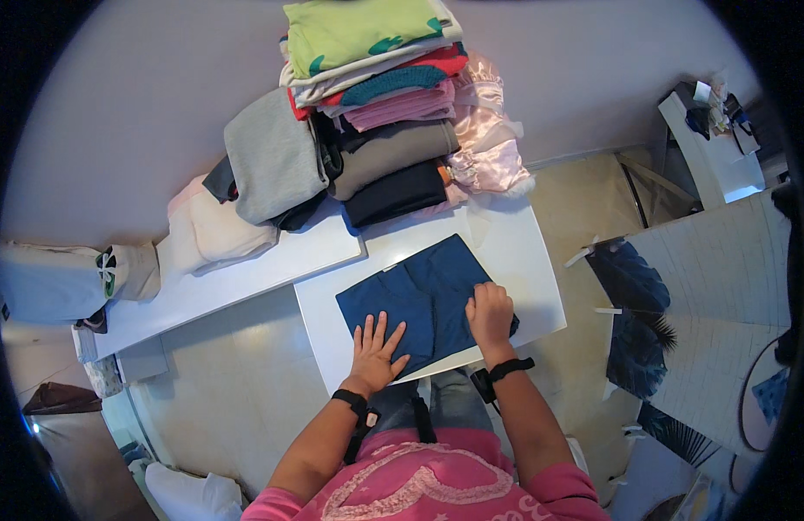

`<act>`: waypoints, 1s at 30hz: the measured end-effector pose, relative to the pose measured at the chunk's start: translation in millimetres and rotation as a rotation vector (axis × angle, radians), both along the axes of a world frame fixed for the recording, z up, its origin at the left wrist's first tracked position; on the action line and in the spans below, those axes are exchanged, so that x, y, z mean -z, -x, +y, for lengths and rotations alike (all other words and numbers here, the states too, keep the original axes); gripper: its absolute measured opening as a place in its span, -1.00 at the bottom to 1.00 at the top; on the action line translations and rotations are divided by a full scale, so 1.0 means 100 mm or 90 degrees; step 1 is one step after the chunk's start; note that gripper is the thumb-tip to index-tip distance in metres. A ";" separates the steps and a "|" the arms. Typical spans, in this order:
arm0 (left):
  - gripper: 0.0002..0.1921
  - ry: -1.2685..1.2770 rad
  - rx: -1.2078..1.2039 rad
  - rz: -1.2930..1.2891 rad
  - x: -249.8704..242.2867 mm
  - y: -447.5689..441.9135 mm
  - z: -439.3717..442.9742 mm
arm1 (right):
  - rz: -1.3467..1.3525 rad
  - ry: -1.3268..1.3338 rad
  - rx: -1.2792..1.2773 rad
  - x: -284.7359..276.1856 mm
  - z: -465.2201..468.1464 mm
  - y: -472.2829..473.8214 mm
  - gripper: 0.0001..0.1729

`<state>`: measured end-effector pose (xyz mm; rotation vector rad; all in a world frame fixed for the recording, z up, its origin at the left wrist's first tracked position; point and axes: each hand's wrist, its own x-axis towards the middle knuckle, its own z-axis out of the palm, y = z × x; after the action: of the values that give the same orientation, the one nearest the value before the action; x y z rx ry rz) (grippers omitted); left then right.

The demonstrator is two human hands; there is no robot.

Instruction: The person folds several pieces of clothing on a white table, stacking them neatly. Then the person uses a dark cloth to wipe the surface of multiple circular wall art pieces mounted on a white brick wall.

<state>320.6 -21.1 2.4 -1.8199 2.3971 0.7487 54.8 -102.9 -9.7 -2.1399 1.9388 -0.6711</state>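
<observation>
A dark blue garment [408, 293], partly folded, lies on the white table [539, 286] in front of me. My left hand [376, 355] rests flat on its near left part with the fingers spread. At the garment's right edge is my right hand [491, 319], its fingers curled down onto the cloth; a small dark bunch of fabric shows beside it. Whether cloth is pinched under those fingers is hidden by the hand. Both wrists wear black bands.
Behind the garment stands a tall pile of folded clothes [402, 124], with a pink satin garment [483, 130] at its right. A folded grey garment [275, 156] and a pale one [213, 228] lie left on a white surface [233, 293]. Patterned panels [721, 280] stand at right.
</observation>
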 end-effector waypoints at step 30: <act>-0.87 -0.045 -0.600 0.579 0.34 -0.46 -0.55 | 0.075 -0.406 -0.325 -0.52 0.64 -1.27 -0.36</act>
<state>366.5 -76.3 -31.4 -3.0235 1.5352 2.0421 182.1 -38.6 42.0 -2.1152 1.2958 0.1523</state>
